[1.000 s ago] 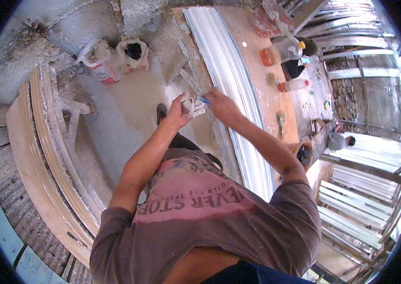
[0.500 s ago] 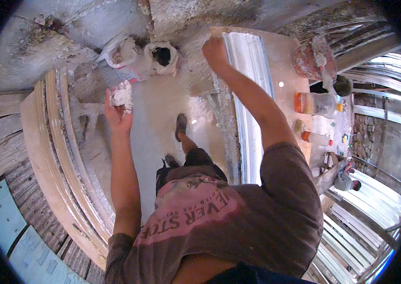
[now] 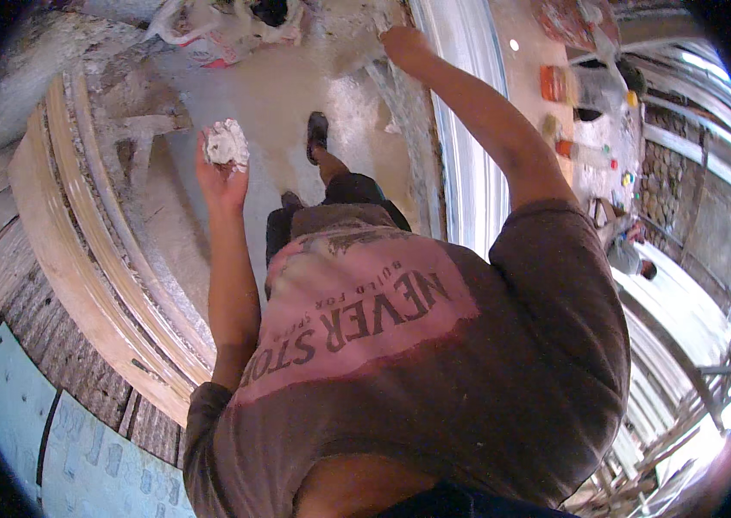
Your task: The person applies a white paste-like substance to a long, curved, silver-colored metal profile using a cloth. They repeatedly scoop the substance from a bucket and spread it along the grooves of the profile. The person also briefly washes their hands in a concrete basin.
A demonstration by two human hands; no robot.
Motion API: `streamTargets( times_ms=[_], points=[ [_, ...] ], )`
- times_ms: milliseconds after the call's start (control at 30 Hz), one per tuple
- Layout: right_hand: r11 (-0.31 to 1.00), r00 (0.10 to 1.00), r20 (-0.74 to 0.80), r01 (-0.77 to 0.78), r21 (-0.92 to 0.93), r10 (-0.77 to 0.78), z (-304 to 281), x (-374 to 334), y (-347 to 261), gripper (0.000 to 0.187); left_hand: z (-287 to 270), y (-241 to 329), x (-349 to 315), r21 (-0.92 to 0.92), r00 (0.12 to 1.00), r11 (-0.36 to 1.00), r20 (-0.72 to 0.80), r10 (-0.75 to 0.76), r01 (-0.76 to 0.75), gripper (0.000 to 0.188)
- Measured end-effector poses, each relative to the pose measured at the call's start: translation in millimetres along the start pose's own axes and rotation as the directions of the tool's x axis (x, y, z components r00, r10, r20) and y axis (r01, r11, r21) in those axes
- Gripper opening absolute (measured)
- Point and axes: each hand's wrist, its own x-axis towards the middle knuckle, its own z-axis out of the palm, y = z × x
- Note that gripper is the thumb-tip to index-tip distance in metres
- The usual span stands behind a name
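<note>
My left hand [image 3: 220,183] is raised over the floor, its fingers curled round a lump of wet white plaster [image 3: 227,145]. Stretched forward, my right hand [image 3: 407,52] is closed at the left edge of the workbench; whatever its fingers grip, if anything, is hidden. Beside that hand, a long ribbed white plaster moulding [image 3: 475,164] runs along the bench, under my right forearm.
Long wooden boards [image 3: 81,216] stand at the left. White sacks [image 3: 201,34] sit on the floor ahead. On the bench's right are a reddish bucket [image 3: 566,22] and plastic bottles [image 3: 586,154]. Another person [image 3: 629,259] is farther right, near white strips.
My view has tilted, so the sacks and bench sit higher in the picture. My left hand still holds the plaster; my right hand stays closed by the bench's left edge.
</note>
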Motion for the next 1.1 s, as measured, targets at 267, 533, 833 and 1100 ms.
streamTargets(
  times_ms=[267,533,833,1100],
  points=[
    [0.999,0.986,0.163,-0.042,-0.005,0.042,37.6,-241.6,-111.3,0.013,-37.9,1.8,-47.0,0.219,0.988,0.974,0.128,-0.082,0.052,0.022],
    [0.979,0.938,0.281,-0.184,-0.091,0.203,67.1,-423.1,-190.6,0.009,-82.8,-24.9,-96.2,0.148,0.911,0.912,0.109,-0.399,0.382,0.023],
    [0.915,0.904,-0.143,-0.403,0.032,0.403,-31.0,-417.2,-208.9,0.014,-82.8,-124.2,-124.6,0.438,0.817,0.723,-0.049,-0.574,0.534,0.024],
    [0.962,0.877,-0.432,-0.102,0.254,0.208,-100.0,-346.1,-255.2,0.045,-33.9,-132.3,-143.7,0.56,0.757,0.652,0.064,-0.65,0.512,0.033]
  ],
)
